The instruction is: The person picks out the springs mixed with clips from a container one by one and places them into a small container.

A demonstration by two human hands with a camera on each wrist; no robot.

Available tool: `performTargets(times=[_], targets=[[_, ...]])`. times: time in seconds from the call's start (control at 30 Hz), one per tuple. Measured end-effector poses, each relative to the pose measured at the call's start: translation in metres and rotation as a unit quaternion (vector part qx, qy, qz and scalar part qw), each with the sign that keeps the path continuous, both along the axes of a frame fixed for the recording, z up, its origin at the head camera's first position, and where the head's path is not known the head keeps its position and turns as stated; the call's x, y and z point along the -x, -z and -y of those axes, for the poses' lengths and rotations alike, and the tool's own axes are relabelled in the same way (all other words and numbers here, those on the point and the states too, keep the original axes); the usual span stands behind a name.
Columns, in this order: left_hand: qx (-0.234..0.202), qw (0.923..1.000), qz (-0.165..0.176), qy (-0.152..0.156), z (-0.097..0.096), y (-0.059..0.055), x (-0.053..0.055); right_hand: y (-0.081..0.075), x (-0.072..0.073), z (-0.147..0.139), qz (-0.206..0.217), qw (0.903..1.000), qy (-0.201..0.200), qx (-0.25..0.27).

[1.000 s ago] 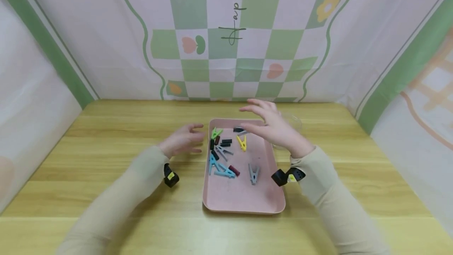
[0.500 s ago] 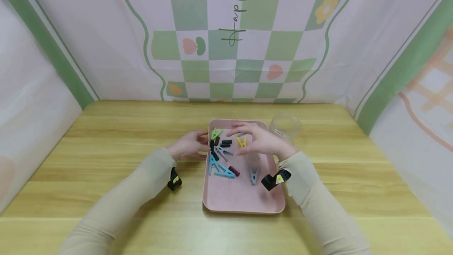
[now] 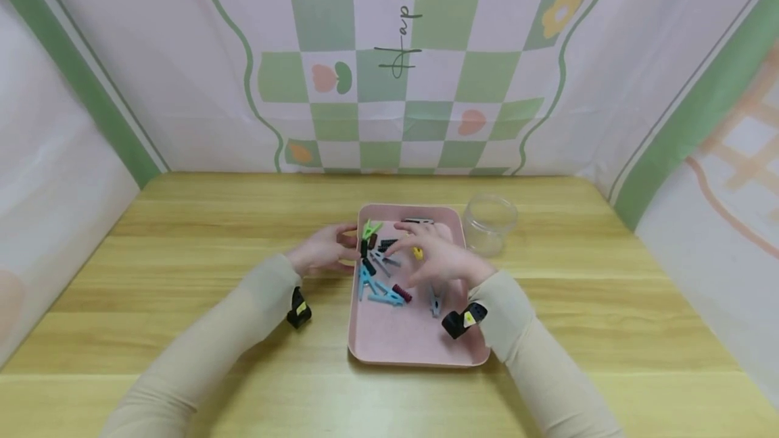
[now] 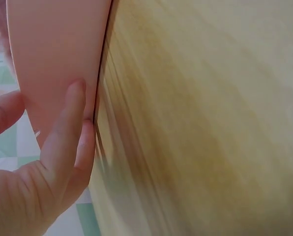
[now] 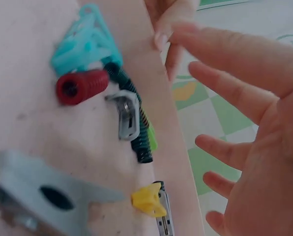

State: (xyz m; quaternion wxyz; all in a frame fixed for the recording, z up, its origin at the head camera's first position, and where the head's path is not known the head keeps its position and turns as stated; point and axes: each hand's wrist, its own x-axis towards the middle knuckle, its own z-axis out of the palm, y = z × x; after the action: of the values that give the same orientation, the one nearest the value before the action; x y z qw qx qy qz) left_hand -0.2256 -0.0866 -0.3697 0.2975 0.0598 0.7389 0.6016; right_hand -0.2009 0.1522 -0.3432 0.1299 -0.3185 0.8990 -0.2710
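A pink tray [image 3: 420, 343] holds plastic clothespins and small ribbed, coil-like cylinders. My left hand [image 3: 322, 249] is at the tray's left side, its fingers against the outer wall and fingertips right at the rim. Over the tray hovers my right hand [image 3: 435, 257], fingers spread and nothing between them. Beneath it, a yellow clothespin [image 5: 149, 200] is partly covered in the head view. Near the left wall lie blue clothespins [image 3: 386, 295], a green one [image 3: 371, 229] and a dark red ribbed cylinder [image 5: 82, 87]. A grey clothespin [image 3: 435, 303] sits nearer the right wrist.
Behind the tray's right side stands a clear, round container [image 3: 489, 222]. A black-and-silver piece [image 3: 418, 221] lies at the tray's far end. The wooden table [image 3: 213, 215] ends at a patterned curtain [image 3: 383, 107]. Both wrists carry small black cameras.
My right hand has come down and leftward from above the tray's far right corner to over the clothespins. My left hand has moved right to meet the tray's side.
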Motion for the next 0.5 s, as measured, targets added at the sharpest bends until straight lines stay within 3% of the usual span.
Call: performTargets(times=[0.2,0.5], targets=[[-0.008,1.0000,0.003,0.000,-0.0003,-0.0008,-0.0008,0.0053,-0.0047,-0.0004,-0.012,0.9985,0.002,-0.053],[0.001,0.9999,0.011,-0.006,-0.0003,-0.0013,-0.0007,0.0097,-0.0054,0.0008,-0.009,0.9973,0.013,-0.072]])
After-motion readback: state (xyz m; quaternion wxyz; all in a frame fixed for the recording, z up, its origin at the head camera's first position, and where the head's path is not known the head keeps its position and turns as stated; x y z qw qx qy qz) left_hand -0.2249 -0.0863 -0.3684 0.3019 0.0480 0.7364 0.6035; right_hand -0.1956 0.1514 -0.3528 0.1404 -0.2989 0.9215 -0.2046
